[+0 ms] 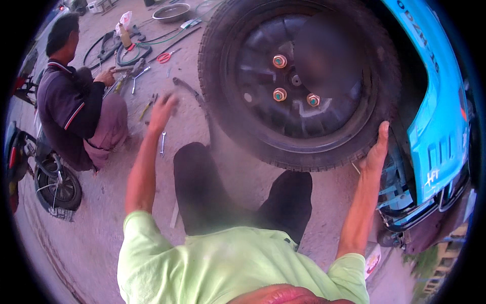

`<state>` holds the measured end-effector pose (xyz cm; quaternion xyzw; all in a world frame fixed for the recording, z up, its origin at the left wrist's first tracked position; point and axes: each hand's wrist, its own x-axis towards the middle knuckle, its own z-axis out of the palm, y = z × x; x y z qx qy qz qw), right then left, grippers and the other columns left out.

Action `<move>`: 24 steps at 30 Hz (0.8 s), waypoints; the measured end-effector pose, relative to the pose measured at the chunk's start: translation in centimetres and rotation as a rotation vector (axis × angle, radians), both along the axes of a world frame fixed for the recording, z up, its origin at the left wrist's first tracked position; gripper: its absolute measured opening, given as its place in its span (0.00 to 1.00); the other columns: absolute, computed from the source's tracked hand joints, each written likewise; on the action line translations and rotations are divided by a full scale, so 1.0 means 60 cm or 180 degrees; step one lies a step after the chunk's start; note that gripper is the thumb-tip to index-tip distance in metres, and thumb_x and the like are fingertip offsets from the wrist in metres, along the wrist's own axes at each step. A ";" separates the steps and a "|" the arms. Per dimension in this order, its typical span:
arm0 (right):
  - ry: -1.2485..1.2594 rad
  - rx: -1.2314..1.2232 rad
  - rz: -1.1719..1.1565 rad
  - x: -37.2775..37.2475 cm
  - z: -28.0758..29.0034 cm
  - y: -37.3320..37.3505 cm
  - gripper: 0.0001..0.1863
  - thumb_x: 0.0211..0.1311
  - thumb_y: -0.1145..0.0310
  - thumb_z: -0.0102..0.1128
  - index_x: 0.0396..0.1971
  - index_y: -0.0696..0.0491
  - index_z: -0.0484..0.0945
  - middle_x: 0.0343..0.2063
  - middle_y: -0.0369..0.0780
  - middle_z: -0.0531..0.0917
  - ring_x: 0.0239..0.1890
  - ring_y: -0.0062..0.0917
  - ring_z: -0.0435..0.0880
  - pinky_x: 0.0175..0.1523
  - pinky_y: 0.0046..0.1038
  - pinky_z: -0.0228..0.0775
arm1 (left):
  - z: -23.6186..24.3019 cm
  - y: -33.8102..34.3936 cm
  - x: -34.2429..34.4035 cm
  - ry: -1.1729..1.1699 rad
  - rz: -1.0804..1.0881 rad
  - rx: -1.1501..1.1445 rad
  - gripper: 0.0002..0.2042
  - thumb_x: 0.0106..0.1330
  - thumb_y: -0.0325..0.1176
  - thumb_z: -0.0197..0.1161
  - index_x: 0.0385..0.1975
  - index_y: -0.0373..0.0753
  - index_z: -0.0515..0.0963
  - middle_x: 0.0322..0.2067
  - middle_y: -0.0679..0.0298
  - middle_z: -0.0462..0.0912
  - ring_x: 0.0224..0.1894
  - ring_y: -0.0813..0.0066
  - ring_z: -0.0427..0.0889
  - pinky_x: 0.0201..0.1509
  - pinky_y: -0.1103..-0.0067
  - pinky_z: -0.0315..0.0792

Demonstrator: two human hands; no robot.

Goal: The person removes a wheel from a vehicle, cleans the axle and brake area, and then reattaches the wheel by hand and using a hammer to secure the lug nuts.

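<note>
A black car wheel (291, 124) with its tyre stands upright in front of me, beside a blue vehicle body (440, 137). Three brassy nuts with greenish centres, one of them a wheel nut (280, 95), sit around its hub. A dark blurred patch covers the hub's upper right. My right hand (375, 154) grips the tyre's lower right edge, some fingers hidden behind it. Off the wheel to the left, my left hand (163, 112) is raised, slightly blurred, with its fingers apart and nothing visible in them. Pliers (147, 107) lie on the ground beside it.
At left a person (81, 96) crouches among tools. A spanner (162, 143), red-handled scissors (163, 58), a dark bar (187, 87) and a black hose (134, 57) lie on the ground. A metal basin (171, 12) stands farther off; a motorcycle wheel (58, 186) is at far left.
</note>
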<state>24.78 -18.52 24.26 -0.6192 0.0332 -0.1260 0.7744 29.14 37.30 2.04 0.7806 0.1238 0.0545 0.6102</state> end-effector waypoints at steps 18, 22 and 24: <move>0.0049 0.0090 -0.0119 -0.001 0.003 0.015 0.42 0.66 0.41 0.54 0.68 0.58 0.61 0.64 0.47 0.70 0.65 0.41 0.70 0.70 0.41 0.62 | -0.515 -0.040 -0.556 0.1995 0.0065 0.2309 0.17 0.63 0.40 0.58 0.50 0.42 0.76 0.45 0.50 0.80 0.50 0.46 0.80 0.52 0.57 0.73; 0.0045 0.0046 -0.0042 0.004 -0.004 0.000 0.43 0.65 0.41 0.55 0.68 0.58 0.61 0.65 0.47 0.70 0.65 0.41 0.70 0.70 0.41 0.61 | -0.517 -0.008 -0.521 0.2478 -0.0307 0.1202 0.19 0.63 0.38 0.62 0.50 0.34 0.74 0.33 0.54 0.82 0.36 0.56 0.82 0.39 0.64 0.76; -0.0002 0.0075 0.0003 0.006 -0.006 0.002 0.43 0.65 0.40 0.56 0.68 0.58 0.61 0.65 0.47 0.69 0.65 0.40 0.70 0.70 0.41 0.61 | -0.467 0.017 -0.503 0.2887 -0.0319 -0.0669 0.20 0.62 0.36 0.65 0.50 0.31 0.73 0.28 0.57 0.80 0.28 0.65 0.81 0.30 0.68 0.75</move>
